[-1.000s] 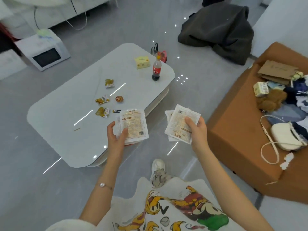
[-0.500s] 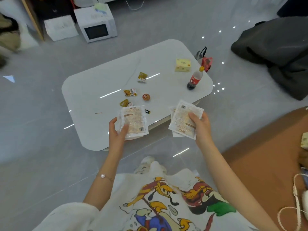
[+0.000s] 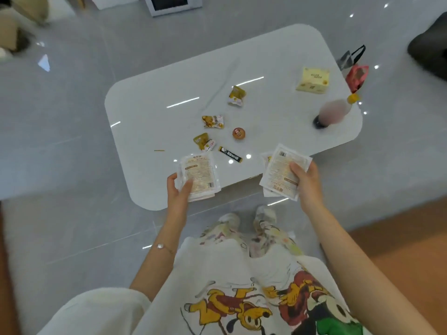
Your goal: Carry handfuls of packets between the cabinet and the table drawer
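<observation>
My left hand (image 3: 178,191) grips a flat white printed packet (image 3: 198,175) by its lower left corner, thumb on top, over the near edge of the white table (image 3: 154,112). My right hand (image 3: 305,183) pinches a small stack of similar white packets (image 3: 280,170), thumb across the top one, held just off the table's near right edge. On the table lie three small yellow snack wrappers (image 3: 212,121), a round orange sweet (image 3: 238,133) and a black stick sachet (image 3: 230,154) between my hands.
A blurred cola bottle (image 3: 331,112) and a yellow box (image 3: 313,80) stand at the table's right end. A red bag (image 3: 356,77) sits on the floor beyond. A microwave (image 3: 173,3) is at the top, a brown sofa (image 3: 399,250) at right, my shoes (image 3: 246,223) below.
The view has swung left and closer to the table. Both hands keep their packets and have come nearer the table's near edge; the sofa with its clutter has left the view.
</observation>
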Demonstrator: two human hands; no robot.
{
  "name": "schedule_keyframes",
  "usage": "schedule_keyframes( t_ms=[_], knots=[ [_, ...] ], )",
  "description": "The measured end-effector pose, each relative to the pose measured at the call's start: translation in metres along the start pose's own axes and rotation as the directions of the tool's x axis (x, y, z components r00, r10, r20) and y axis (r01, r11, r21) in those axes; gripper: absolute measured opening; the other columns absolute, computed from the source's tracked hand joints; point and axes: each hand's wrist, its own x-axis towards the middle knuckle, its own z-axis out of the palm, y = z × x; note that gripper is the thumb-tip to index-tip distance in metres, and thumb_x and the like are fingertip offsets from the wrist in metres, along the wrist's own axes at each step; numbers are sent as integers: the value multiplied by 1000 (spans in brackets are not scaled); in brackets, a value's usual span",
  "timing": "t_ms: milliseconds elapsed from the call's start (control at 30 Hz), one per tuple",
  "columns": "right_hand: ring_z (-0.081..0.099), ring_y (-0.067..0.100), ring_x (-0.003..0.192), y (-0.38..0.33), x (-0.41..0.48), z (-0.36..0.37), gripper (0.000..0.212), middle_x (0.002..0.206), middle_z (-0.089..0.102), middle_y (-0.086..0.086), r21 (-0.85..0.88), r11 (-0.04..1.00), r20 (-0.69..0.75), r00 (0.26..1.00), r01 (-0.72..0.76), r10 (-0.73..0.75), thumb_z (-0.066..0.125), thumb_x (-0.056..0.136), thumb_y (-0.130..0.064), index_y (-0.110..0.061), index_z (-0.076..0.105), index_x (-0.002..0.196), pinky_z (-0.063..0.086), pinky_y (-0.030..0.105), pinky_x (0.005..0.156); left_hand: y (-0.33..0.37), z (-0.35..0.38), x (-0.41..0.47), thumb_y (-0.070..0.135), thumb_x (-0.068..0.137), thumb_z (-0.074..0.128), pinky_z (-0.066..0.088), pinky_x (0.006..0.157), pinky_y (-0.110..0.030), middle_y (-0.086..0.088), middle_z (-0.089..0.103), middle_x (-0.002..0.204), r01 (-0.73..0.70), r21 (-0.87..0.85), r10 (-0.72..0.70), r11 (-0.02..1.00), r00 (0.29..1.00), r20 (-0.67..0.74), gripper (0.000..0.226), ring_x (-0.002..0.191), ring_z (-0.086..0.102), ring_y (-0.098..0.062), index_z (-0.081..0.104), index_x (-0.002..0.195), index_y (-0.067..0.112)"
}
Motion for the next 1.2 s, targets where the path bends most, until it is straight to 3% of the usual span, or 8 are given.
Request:
schedule_keyframes(
  t_ms=[233,367,500,700,833,967,1067,1200],
  knots=[
    [64,11,85,98,153,29,26,105,61,2,-110,983,-43,989,-148,144,54,96,-14,-10,44,120,53,21,61,-102,50,101,15,97,52,55,71,-34,-2,56,111,177,-192,-224,965,938,-264,23,94,59,-19,41,115,24],
    [57,10,80,161,250,46,18,98,53,-1,-206,972,-83,991,-116,101,49,97,-15,-14,37,111,49,13,54,-171,96,171,19,96,51,53,77,-37,-4,57,110,191,-243,-270,951,897,-349,23,89,60,-17,41,114,30],
    [58,6,81,198,311,51,29,107,56,2,-307,952,-60,998,-19,1,51,96,-20,-8,39,121,53,28,74,-209,132,214,26,91,53,52,93,-47,0,58,114,118,-207,-191,971,903,-386,24,106,60,-24,44,110,39],
    [61,8,92,218,328,40,32,113,58,-1,-401,903,51,988,156,-148,54,93,-18,-16,41,122,51,11,69,-223,145,221,23,92,56,51,97,-42,-7,60,124,21,-35,-35,999,885,-465,45,112,60,-18,43,135,26],
    [47,14,125,223,312,23,57,136,42,-1,-356,910,92,977,211,-191,63,89,-18,-16,35,139,46,26,101,-224,137,207,21,95,55,45,98,-31,2,47,137,7,173,78,985,875,-478,50,124,49,-17,39,142,28],
    [49,14,110,235,284,-5,33,117,48,-7,-514,740,184,899,433,-398,59,92,-22,-17,49,123,44,32,94,-234,126,202,23,95,55,34,112,-41,-1,42,143,-106,466,296,879,886,-356,50,132,39,-18,40,143,20],
    [57,10,82,259,269,-19,13,91,61,-5,-563,711,412,889,421,-200,55,95,-28,-19,55,105,45,26,72,-243,125,204,28,94,55,31,112,-42,-9,40,147,-163,627,396,762,883,-252,52,135,35,-25,41,143,17],
    [55,27,114,313,284,-13,49,122,62,9,-752,254,635,772,608,34,56,90,-48,-14,57,126,44,37,92,-262,126,203,35,91,55,28,110,-43,-9,36,151,-201,779,471,594,872,-135,55,136,32,-30,41,143,22]
  ],
)
